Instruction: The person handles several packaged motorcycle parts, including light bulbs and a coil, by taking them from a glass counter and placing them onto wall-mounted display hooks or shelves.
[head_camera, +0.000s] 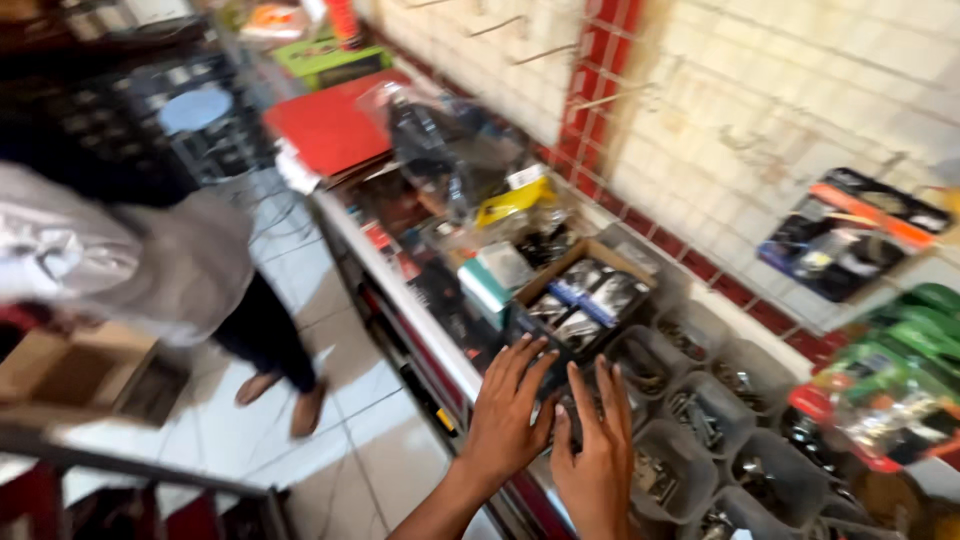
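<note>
- Left hand (505, 410): flat, fingers spread, palm down at the bench (400, 300) front edge; fingertips at the near corner of a cardboard box (585, 300). Holds nothing.
- Right hand (598, 455): just beside the left, fingers straight and pointing away, over clear plastic bins (690, 410). Nothing gripped; contact w/ bins can't be told due to blur.
- Hands side by side, near touching at the thumbs, both unclenched.
- Cardboard box: open top, holds shiny dark packets; sits on bench just beyond the left fingertips.
- Clear plastic bins: several in rows to the right of the box, small metal parts inside; type too blurred to tell.
- Teal-and-white small box (495, 275) just left of the cardboard box.
- Further along bench: clear bags w/ dark items (450, 140), a yellow-tagged pack (515, 200), then a red flat board (330, 125).
- Wall (760, 90) behind bench: pale tile w/ red tile bands; hung blister packs, orange-black (850, 235) and green (900, 370), at right.
- Another person in grey top (150, 260), dark trousers, sandals, stands on tiled floor (350, 440) at left, well apart from the hands.
</note>
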